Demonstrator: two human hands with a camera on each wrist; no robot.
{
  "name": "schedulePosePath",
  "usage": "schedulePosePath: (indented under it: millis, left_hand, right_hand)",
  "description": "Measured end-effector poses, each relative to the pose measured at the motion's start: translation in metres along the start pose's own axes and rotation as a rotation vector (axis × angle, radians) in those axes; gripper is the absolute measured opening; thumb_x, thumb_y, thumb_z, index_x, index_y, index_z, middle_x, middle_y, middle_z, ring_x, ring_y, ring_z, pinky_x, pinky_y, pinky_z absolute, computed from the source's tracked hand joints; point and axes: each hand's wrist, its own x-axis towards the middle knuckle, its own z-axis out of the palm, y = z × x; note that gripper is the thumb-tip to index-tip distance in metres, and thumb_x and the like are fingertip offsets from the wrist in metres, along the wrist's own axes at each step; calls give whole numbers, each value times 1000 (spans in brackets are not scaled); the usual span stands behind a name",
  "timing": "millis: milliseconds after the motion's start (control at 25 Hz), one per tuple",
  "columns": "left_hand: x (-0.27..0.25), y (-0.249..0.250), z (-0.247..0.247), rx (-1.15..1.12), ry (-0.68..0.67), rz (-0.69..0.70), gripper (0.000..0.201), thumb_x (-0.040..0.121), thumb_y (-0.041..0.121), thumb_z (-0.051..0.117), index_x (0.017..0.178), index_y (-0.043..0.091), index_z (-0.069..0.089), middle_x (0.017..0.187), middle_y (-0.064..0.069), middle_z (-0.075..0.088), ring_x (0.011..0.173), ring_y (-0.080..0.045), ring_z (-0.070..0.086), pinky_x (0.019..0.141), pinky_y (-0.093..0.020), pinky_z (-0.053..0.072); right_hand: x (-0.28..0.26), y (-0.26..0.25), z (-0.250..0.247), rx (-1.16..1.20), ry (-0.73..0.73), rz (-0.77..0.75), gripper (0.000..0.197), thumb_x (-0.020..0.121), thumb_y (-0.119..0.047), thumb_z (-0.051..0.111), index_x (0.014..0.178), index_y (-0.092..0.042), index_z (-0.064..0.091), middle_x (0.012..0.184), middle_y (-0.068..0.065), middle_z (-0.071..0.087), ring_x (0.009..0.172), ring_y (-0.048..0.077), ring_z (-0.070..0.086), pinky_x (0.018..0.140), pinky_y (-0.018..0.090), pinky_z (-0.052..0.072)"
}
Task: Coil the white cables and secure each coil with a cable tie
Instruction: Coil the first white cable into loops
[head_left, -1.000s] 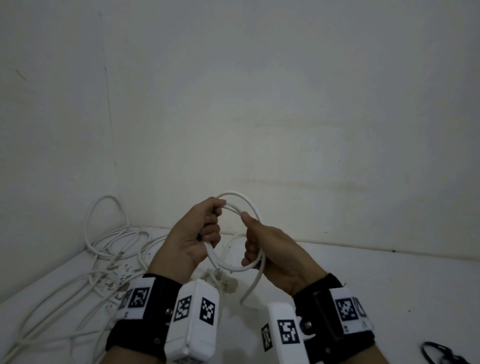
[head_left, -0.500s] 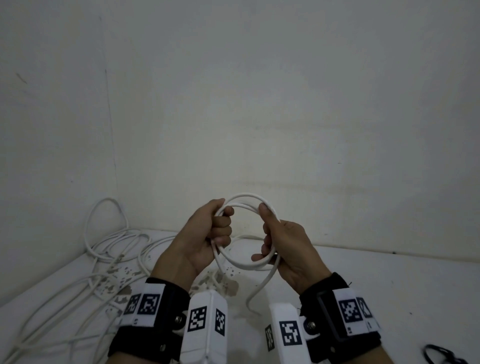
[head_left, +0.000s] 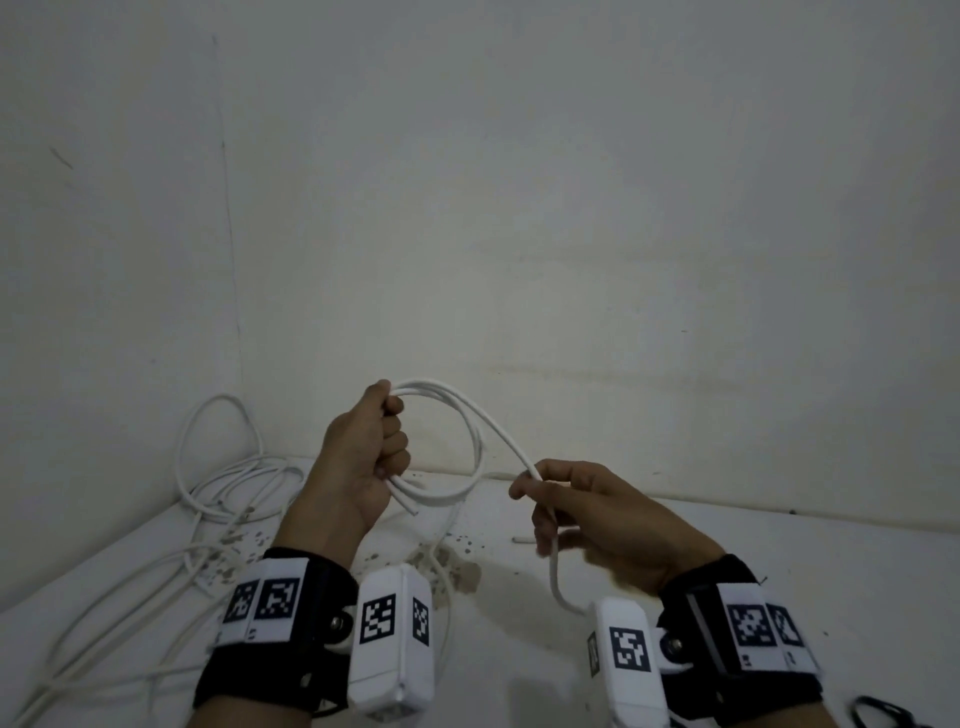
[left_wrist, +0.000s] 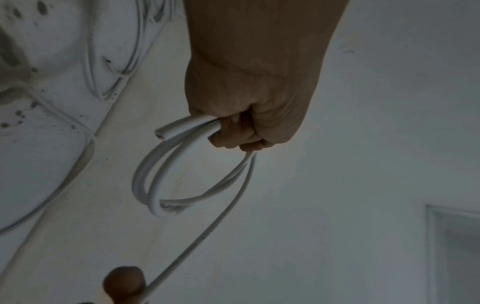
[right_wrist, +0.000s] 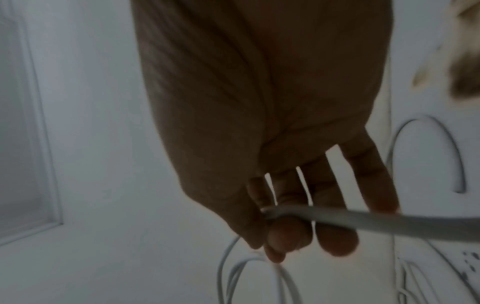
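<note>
Table (head_left: 779, 561): many loose white cables (head_left: 218, 483) wait at the left.
Coil (head_left: 470, 441): clenched in left hand (head_left: 363, 462), above the table.
Right hand (head_left: 597, 514): earlier at the coil, now apart, pinching the free strand (head_left: 506, 436); I judge another loop comes.

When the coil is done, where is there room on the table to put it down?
The table is bare on the right, between the right hand and the black ties at the near corner. The left corner is crowded with loose white cables.
</note>
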Motion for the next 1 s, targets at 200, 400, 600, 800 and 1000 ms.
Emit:
schedulePosePath:
  millis: [200, 400, 600, 800, 1000]
  left_hand:
    - [7, 7, -7, -156, -40, -45, 38, 104, 33, 40, 69, 18, 43, 41, 11, 24, 29, -4, 18, 28, -17, 17]
    - [8, 11, -6, -243, -58, -24, 39, 106, 33, 35, 69, 19, 41, 40, 11, 23, 28, -5, 18, 28, -17, 18]
    - [13, 14, -17, -369, -14, 4, 41, 106, 35, 32, 69, 19, 39, 40, 10, 22, 29, -6, 18, 28, -18, 19]
    - [17, 15, -23, -399, 32, 3, 41, 106, 35, 32, 68, 20, 38, 40, 10, 22, 29, -6, 18, 31, -17, 18]
    - [21, 8, -25, -320, 108, 28, 37, 105, 32, 35, 70, 20, 38, 41, 10, 22, 30, -6, 17, 29, -18, 18]
  right_hand:
    - [4, 7, 7, -124, -5, 69, 44, 105, -42, 38, 93, -10, 66, 76, 10, 66, 74, 23, 63, 83, 41, 52]
    - [11, 22, 22, -511, -59, 320, 77, 96, -72, 13, 91, -18, 67, 86, 4, 78, 83, 13, 68, 80, 30, 42]
    - [11, 40, 5, -699, -210, 361, 70, 94, -74, 19, 79, -24, 65, 68, -4, 66, 68, 15, 63, 87, 30, 47]
    - [12, 22, 7, -363, 378, -79, 67, 87, -71, 47, 84, -5, 56, 57, -5, 46, 43, 10, 39, 43, 24, 37]
    - [16, 0, 19, -275, 727, -400, 31, 101, -42, 50, 85, -16, 55, 54, 6, 43, 46, 17, 40, 45, 30, 40]
